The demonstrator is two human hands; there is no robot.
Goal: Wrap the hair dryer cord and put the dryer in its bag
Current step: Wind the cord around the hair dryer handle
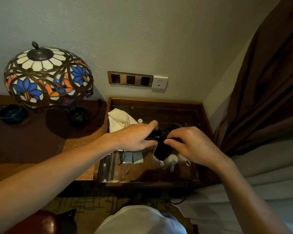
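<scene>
Both hands meet over a glass-topped wooden side table (203,115), and between them sits the black hair dryer (162,149). The left hand (135,137) closes around one end of it from the left, thumb over the top and fingers curled underneath, clamped on the dryer's body. The right hand (191,144) comes in from the right, its fingertips (167,141) pinched together on the cord (164,134), whose black coils ring the dryer just between the two grips.

The dryer's long axis seems to run from the far right, behind the right hand, down toward the near left, with a rounded black end hanging below the grips and pointing toward the person. Which end is the nozzle I cannot tell; much of the body is hidden by the fingers.

Just behind the left hand, a white cloth bag (118,119) with printed lettering lies crumpled on the glass. Beneath the right hand, under the glass, white cups (172,160) are visible. Well to the left of the grip stands a stained-glass lamp (47,76), and on the wall beyond both hands is a row of sockets (130,79).
</scene>
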